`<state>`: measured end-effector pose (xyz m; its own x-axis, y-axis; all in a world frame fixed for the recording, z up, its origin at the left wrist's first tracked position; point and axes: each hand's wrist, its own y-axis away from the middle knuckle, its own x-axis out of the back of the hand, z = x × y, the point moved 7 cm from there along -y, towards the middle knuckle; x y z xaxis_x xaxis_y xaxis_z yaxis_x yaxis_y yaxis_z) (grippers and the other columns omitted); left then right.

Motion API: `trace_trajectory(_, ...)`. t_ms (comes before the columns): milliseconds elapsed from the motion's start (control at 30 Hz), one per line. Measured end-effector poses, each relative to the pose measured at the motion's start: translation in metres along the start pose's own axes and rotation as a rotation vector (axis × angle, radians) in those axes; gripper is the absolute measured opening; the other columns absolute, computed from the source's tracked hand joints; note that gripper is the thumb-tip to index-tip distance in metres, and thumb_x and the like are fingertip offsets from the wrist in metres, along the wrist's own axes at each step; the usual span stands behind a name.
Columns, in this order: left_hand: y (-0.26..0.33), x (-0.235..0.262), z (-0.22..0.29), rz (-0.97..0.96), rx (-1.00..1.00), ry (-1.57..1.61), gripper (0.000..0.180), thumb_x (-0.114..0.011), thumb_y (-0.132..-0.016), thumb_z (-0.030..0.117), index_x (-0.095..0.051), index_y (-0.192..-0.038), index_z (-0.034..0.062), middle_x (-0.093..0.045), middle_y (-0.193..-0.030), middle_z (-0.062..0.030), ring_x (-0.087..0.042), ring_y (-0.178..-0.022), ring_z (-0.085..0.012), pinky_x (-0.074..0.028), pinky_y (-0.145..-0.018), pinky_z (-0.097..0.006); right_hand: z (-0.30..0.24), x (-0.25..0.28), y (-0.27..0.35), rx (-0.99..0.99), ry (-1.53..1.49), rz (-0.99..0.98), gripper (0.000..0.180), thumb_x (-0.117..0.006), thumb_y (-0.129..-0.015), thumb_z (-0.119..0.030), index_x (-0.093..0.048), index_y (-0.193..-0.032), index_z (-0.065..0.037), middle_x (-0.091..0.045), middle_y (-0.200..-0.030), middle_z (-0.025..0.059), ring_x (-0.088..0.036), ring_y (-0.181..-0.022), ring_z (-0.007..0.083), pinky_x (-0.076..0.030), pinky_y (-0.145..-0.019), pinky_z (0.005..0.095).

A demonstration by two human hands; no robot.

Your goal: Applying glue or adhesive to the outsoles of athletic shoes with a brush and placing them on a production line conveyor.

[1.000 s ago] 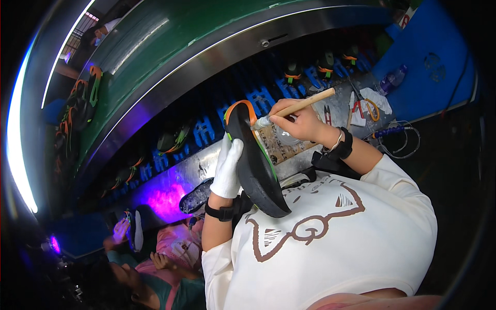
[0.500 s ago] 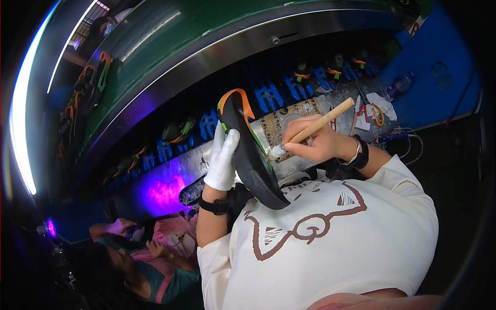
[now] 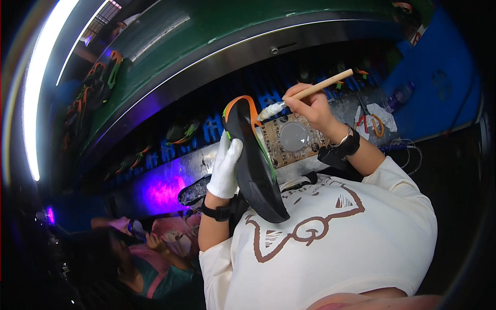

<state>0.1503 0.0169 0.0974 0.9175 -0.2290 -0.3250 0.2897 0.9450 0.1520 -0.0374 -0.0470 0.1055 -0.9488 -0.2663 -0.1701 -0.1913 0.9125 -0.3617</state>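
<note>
My left hand, in a white glove, grips a black shoe sole by its left side. The sole stands slanted in front of my chest, its far end edged in orange and its sides in green. Bare, my right hand pinches a brush with a pale wooden handle. The brush's whitish, coated head points left and meets the orange edge near the sole's far end, or lies very close to it. Below this hand a round, clear-looking dish or lid rests on printed brown cardboard.
Blue holders with shoe parts line the bench's back, under a green conveyor. Scissors with orange handles lie on white paper at the right, near a purplish bottle. A co-worker sits at the lower left, beside purple light.
My right hand has carried the brush up and away, from the sole's middle right edge to its orange far end. The round dish has come into sight. The left hand keeps its grip.
</note>
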Motion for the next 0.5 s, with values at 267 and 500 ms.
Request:
trace_trajectory(267,0.0,-0.015,-0.004,0.029,0.022,0.033,0.051,-0.047,-0.086,0.033,-0.03,-0.125,0.0061,-0.048,-0.105,-0.006,-0.05,-0.092,-0.0127,-0.043,-0.078,-0.027,0.009,0.008,-0.005,-0.007,0.029,-0.056,0.007,-0.06,-0.078,-0.01,-0.058,-0.081,-0.004,-0.052,-0.071,-0.0017,-0.045,-0.062,0.0027,-0.037,-0.054,0.0173)
trace_trajectory(500,-0.012,-0.036,-0.005,0.04,0.009,0.09,0.051,-0.047,-0.086,0.032,-0.029,-0.126,0.0076,-0.047,-0.106,-0.0061,-0.05,-0.092,-0.0136,-0.044,-0.078,-0.028,-0.005,0.02,-0.004,0.01,-0.027,-0.104,0.006,-0.06,-0.078,-0.008,-0.058,-0.081,-0.003,-0.053,-0.072,-0.0008,-0.046,-0.063,0.003,-0.038,-0.056,0.0172)
